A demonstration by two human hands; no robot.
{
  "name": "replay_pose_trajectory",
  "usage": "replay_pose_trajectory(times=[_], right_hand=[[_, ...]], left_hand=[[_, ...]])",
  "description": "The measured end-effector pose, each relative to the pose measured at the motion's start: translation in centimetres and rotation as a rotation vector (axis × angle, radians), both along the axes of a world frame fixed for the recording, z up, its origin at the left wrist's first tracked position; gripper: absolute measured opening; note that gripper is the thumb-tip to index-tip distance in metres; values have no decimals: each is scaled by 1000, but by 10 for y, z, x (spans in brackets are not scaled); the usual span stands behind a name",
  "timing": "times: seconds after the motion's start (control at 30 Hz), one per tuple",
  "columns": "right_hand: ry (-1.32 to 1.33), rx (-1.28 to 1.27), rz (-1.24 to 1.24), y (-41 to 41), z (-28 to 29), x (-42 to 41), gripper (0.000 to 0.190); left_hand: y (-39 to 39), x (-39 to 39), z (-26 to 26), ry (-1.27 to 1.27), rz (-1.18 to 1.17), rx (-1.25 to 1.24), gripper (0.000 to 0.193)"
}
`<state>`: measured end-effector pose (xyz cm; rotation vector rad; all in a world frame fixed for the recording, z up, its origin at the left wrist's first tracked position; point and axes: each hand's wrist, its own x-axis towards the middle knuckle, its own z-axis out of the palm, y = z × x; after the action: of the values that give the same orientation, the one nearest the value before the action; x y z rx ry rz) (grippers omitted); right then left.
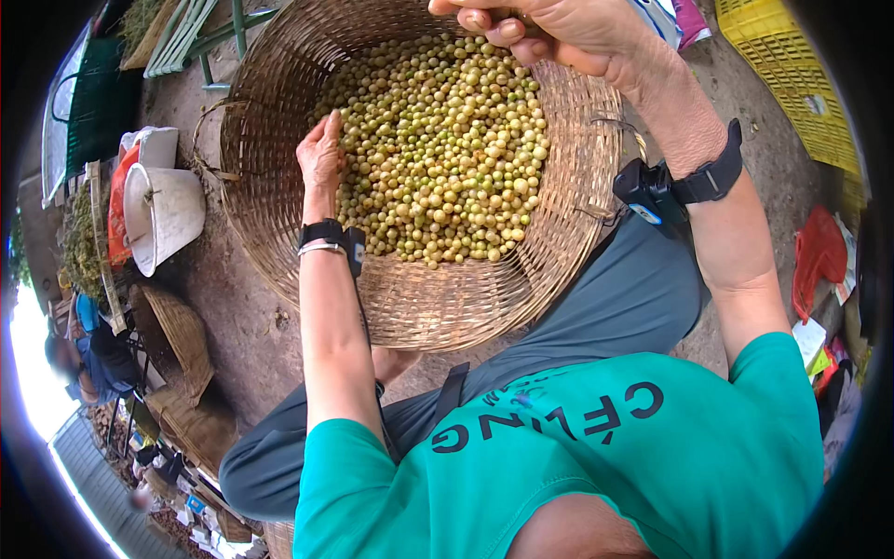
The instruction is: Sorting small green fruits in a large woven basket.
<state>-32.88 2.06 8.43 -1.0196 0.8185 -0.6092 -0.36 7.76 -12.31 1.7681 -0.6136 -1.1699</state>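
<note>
Before me stands a large round woven bamboo basket, with a broad heap of small round yellow-green fruits inside it. My left hand reaches into the basket at the left edge of the heap, its fingertips by the fruits. What its palm side holds, if anything, is hidden. Above the basket's far right side, my right hand is raised with its fingers curled inward. The picture's top edge cuts off part of it, and I cannot make out whether something lies in its fingers.
A white plastic bucket lies tipped left of the basket, near a green metal chair. At right are a yellow plastic crate and a red bag. Woven baskets and another person are at far left.
</note>
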Motion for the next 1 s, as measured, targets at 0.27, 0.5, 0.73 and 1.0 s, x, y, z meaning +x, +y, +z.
replay_pose_trajectory(times=[0.27,0.5,0.73,1.0], right_hand=[[-30,-8,-15,0,2,-5,14],[-9,-49,-21,0,4,-5,14],[-15,-49,-9,-2,4,-4,14],[-33,-36,-10,-3,3,-8,14]], left_hand=[[8,-70,24,-770,-603,130,24],[19,-76,1,-1048,-711,0,18],[22,-72,1,-1389,-843,60,31],[16,-92,19,-986,-638,94,29]])
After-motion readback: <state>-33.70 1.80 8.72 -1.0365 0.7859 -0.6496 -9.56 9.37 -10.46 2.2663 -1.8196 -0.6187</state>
